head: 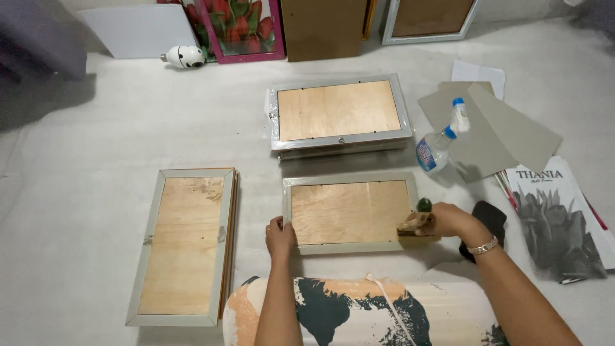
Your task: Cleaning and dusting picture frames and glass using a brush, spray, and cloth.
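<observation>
A: What does the left hand [280, 236] hold?

B: It grips the near left corner of a grey picture frame [351, 213] that lies face down on the white floor [96, 147], plywood back up. The fingers curl over the frame's left rail.

A: And the right hand [448, 220]?

B: It is closed around a small tool [418, 221] with a green top and a pale body, pressed at the frame's right edge. What kind of tool it is cannot be told. A bracelet [483, 246] sits on that wrist.

A: Where is that frame in the scene?

B: In the near middle, just beyond the person's patterned lap. Beyond it lies a stack of silver frames [338, 115], also back up. To the left, well apart, a long frame stack [182, 247] lies lengthwise.

A: What is on the right?

B: A spray bottle [441, 141] with a blue and white head lies tilted just beyond the right hand. Grey card sheets [500, 131] spread beside it, a black cloth [490, 216] sits behind the wrist, and a print of a plant [554, 218] lies at the far right. 1 framed picture of red tulips [240, 27] leans at the far wall
</observation>
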